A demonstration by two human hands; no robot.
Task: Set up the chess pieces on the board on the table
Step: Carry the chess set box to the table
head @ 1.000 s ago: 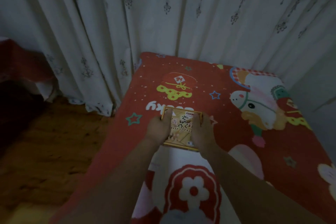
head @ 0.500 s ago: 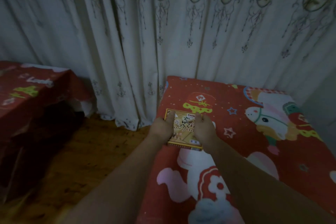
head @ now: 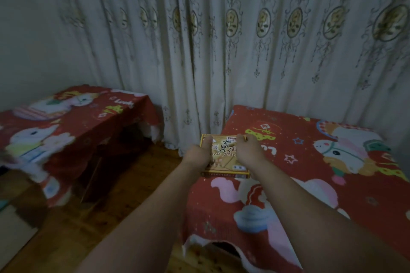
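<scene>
A flat yellow chess box (head: 224,157) with printed lettering hangs over the left edge of the table (head: 310,195), which wears a red cartoon-print cloth. My left hand (head: 198,154) grips the box's left side, thumb on the lid. My right hand (head: 248,150) grips its right side, fingers curled over the far corner. No board or pieces show; the box is shut.
A second table with the same red cloth (head: 73,122) stands at the left across a strip of wooden floor (head: 124,195). Patterned white curtains (head: 221,51) hang right behind both tables. The cloth's near left corner is torn (head: 213,244).
The view has tilted up and to the left, bringing the second table into sight. Both hands kept hold of the box, which now sits at the table's left edge.
</scene>
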